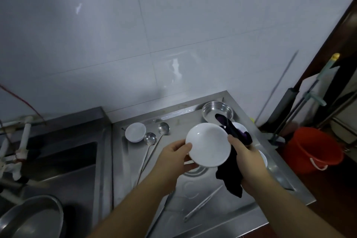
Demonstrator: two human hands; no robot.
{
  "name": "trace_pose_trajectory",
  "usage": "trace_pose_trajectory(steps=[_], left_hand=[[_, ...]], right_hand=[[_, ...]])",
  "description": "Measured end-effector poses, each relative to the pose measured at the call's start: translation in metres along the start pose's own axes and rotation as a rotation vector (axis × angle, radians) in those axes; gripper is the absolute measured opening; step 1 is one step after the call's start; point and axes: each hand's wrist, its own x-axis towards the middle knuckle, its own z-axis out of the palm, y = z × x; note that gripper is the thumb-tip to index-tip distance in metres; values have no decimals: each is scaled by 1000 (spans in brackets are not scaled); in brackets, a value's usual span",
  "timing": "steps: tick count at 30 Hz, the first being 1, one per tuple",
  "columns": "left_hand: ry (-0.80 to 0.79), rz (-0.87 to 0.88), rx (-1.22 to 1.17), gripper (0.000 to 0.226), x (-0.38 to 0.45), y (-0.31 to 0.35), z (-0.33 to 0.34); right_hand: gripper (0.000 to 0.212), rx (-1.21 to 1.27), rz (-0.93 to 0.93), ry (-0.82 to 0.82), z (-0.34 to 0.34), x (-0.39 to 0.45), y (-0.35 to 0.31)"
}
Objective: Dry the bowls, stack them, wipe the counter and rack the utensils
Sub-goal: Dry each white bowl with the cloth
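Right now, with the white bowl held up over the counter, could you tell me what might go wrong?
1. The left hand holds the white bowl only at its rim; if wet, it might slip and drop onto the steel counter.
2. The dark cloth in the right hand hangs over another white bowl near the counter's right edge and could nudge it off.
3. Two ladles lie just left, easy to knock.

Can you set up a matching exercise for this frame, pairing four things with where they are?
Things:
1. White bowl
2. Dark cloth
3. Two ladles
4. Red bucket

Places:
A. On the floor, right of the counter
B. Held up by the left hand
C. In the right hand
D. Lying on the counter beside a small white bowl

Pairs: 1-B, 2-C, 3-D, 4-A
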Motion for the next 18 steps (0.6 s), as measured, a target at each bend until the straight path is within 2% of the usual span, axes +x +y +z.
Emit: trace_pose_trajectory(steps=[5, 10, 18], left_hand=[[-15, -52, 45, 18, 25, -10, 66], [-27, -136, 35, 20, 51, -24, 127], [-9, -250, 36, 29, 90, -45, 203]], right_hand=[[35, -21, -37, 117, -66, 36, -19], [32, -13, -6, 144, -133, 74, -32], [39, -69, -4, 199, -202, 127, -42]])
